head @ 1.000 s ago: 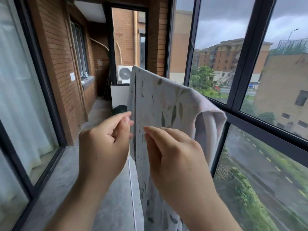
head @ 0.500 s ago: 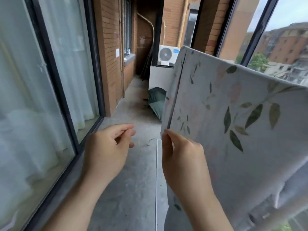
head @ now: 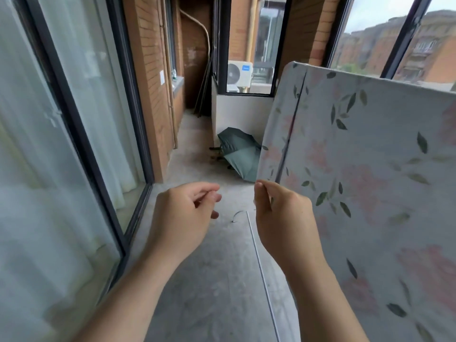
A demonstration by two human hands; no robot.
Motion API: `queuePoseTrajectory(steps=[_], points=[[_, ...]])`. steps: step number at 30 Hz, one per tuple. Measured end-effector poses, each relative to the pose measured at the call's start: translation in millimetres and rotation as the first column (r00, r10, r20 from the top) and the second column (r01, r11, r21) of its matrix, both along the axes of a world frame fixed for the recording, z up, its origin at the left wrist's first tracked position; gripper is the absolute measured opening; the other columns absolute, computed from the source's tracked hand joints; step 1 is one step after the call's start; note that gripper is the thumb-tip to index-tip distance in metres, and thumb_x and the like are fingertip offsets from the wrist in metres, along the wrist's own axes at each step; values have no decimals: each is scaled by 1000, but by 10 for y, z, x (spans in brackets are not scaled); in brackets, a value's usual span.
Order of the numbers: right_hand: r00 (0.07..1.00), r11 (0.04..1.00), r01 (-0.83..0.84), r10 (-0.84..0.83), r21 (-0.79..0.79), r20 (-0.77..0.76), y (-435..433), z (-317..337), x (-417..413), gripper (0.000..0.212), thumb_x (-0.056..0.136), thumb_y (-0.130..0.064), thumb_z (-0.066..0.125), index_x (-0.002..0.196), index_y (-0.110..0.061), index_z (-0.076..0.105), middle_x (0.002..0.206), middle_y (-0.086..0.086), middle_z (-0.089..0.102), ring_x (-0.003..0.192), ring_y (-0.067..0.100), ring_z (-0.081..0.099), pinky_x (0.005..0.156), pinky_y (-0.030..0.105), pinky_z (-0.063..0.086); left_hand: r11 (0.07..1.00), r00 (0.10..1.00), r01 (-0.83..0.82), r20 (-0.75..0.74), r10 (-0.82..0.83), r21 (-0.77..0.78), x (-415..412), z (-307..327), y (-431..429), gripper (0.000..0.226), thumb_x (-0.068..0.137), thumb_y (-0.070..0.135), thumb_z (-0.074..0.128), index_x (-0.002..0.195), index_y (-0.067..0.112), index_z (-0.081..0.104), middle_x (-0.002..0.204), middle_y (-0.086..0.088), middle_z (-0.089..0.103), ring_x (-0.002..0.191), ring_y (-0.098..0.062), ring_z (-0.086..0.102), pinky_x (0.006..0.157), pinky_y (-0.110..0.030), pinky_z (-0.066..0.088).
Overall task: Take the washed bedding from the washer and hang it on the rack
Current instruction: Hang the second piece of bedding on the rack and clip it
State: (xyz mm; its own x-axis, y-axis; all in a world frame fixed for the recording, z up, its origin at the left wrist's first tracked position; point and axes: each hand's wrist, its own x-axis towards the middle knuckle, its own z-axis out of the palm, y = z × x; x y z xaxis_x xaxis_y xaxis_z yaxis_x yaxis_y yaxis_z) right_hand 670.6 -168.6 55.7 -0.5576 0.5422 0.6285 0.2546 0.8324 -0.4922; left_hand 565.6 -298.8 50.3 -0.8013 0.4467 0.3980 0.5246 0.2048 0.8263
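A white bedding sheet (head: 370, 169) printed with green leaves and pink flowers hangs flat on the right, draped over a rail that is hidden under its top fold. My right hand (head: 281, 218) pinches the sheet's left edge between thumb and fingers, low on the hem. My left hand (head: 182, 215) hovers to the left of the sheet, fingers loosely curled, holding nothing. The washer is out of view.
A thin white rod (head: 261, 275) with a hooked end lies along the concrete floor below my hands. A green umbrella (head: 239, 151) lies on the floor ahead. Glass doors (head: 74, 144) line the left, windows the right. An air-conditioner unit (head: 239, 74) sits outside the far window.
My left hand has let go of the sheet's edge and drawn away to the left. My right hand keeps its pinch. The view has swung down and left.
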Motion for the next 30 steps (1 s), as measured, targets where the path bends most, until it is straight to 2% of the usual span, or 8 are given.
queuePoseTrajectory(steps=[2,5,10,13,16,22,26,30], points=[[1000,1000,-5,5,-18,17,-37,29,-230,42,104,-28,41,67,-12,53,53,0,50,50,19,47,49,36,40,999,999,34,-16,-34,-8,-248,-17,-44,20,94,17,63,110,23,73,90,17,74,64,3,70,64,-20,58],[1000,1000,18,-17,-20,26,-50,2,-672,42,104,-27,42,69,-11,57,54,0,51,51,19,49,49,35,42,997,997,70,21,-70,-23,-683,-154,-85,21,94,18,63,112,22,73,91,17,74,66,1,70,63,-18,57],[997,998,58,-57,-19,46,78,-145,-1514,34,103,-27,48,83,-9,69,61,3,62,56,23,56,52,39,49,995,991,101,88,-100,-4,-1514,-260,109,19,95,15,62,108,22,75,87,15,75,64,-2,71,64,-25,59],[997,997,72,-72,-25,20,325,-297,-2164,33,103,-25,49,81,-10,70,62,3,64,56,22,56,51,31,45,991,989,130,74,-129,-9,-2191,-337,445,18,95,16,62,106,25,74,87,15,75,63,-2,71,65,-30,60],[996,995,90,-90,-39,-10,633,-425,-2726,35,102,-21,51,71,-12,62,53,-1,52,47,17,44,47,30,34,986,984,166,74,-164,-32,-2726,-406,770,18,95,17,63,105,26,73,88,15,75,63,-2,71,66,-32,60],[991,986,137,-136,-96,17,1493,-430,-4068,32,99,-15,51,67,-12,57,54,5,51,49,23,42,47,41,39,965,974,215,106,-200,-149,-4134,-380,1535,19,95,14,62,107,24,73,87,15,74,63,-2,71,69,-36,61],[987,984,161,-161,-80,8,1976,-265,-4904,42,98,-17,49,59,-21,38,49,0,31,47,19,29,45,37,29,973,974,200,135,-184,-114,-5036,-254,2018,17,96,16,61,104,24,72,86,13,75,63,-4,71,68,-39,61],[982,977,187,-182,-100,49,2408,-324,-5557,31,100,-22,48,71,-16,59,60,1,57,59,22,54,51,40,47,963,949,252,221,-225,-100,-5771,-363,2492,17,96,15,60,100,27,72,83,13,76,63,-9,72,70,-42,60]])
